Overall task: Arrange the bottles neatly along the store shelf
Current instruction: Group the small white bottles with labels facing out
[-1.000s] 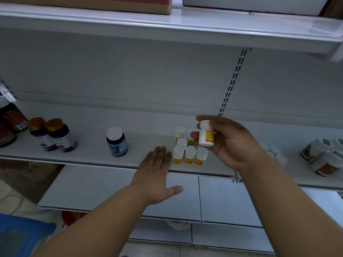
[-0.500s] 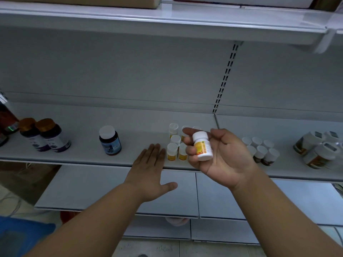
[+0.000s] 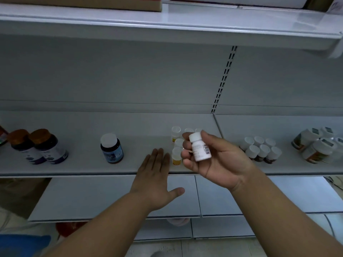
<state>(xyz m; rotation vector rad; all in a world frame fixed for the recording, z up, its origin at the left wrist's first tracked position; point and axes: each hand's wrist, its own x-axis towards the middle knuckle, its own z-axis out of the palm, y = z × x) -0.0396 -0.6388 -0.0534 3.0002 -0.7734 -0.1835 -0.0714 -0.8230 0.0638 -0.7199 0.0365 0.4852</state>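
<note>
Two dark bottles with brown caps (image 3: 38, 146) stand side by side at the far left of a grey store shelf (image 3: 83, 166), seen from above by a head-worn camera. Just to their right, apart from them, stands a single dark bottle with a white cap and blue label (image 3: 111, 148).

Further right, the person's left hand (image 3: 155, 179) reaches forward, palm down, over the shelf's front edge. Its fingers are straight and held together, the thumb spread to the right, and it holds nothing. The fingertips lie just beside a small cluster of white-capped bottles with yellow labels (image 3: 176, 145) standing near the middle of the shelf; whether they touch cannot be told.

Right of that, the right hand (image 3: 216, 161) is raised in front of the shelf, palm turned toward the camera. Its thumb and curled fingers hold a small white bottle (image 3: 200, 147), tilted, cap toward the upper left, with a barcode on its label facing the viewer. This hand partly hides the yellow-labelled cluster behind it.

Past a seam in the shelf, a tidy group of small dark bottles with white caps (image 3: 260, 150) stands in two rows. At the far right sit several larger white-lidded jars (image 3: 315, 145), leaning against one another.
</note>
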